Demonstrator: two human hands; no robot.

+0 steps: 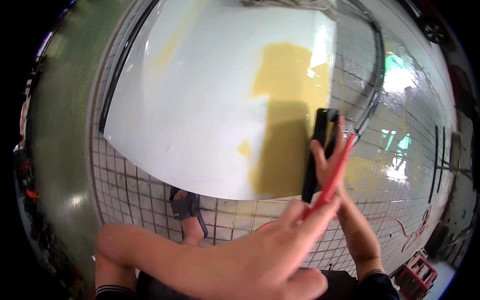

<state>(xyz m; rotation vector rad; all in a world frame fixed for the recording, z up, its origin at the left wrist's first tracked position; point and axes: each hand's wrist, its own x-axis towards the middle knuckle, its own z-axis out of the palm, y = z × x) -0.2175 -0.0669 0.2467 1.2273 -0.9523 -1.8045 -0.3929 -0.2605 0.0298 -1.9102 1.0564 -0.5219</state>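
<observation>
A white, curved vehicle panel (200, 115), probably a hood, fills the middle, with yellowish patches (285, 70) along its right side. At its right edge my right hand (330, 162) grips a long black sanding block (311, 170), thumb on the near side and fingers behind it. From the lower left my left arm crosses over, and my left hand (292, 235) is closed on a red hose (332, 182). The hose slants up in front of my right hand, its far end close to the right fingers. Part of the left fingers blurs.
The panel lies over wet, tiled floor (150, 195); a black, curved tube (380, 65) runs beside it. My sandalled foot (187, 207) is under the near edge. At right are a thin red hose (395, 220), a red plastic crate (417, 275) and a black wheel (434, 32).
</observation>
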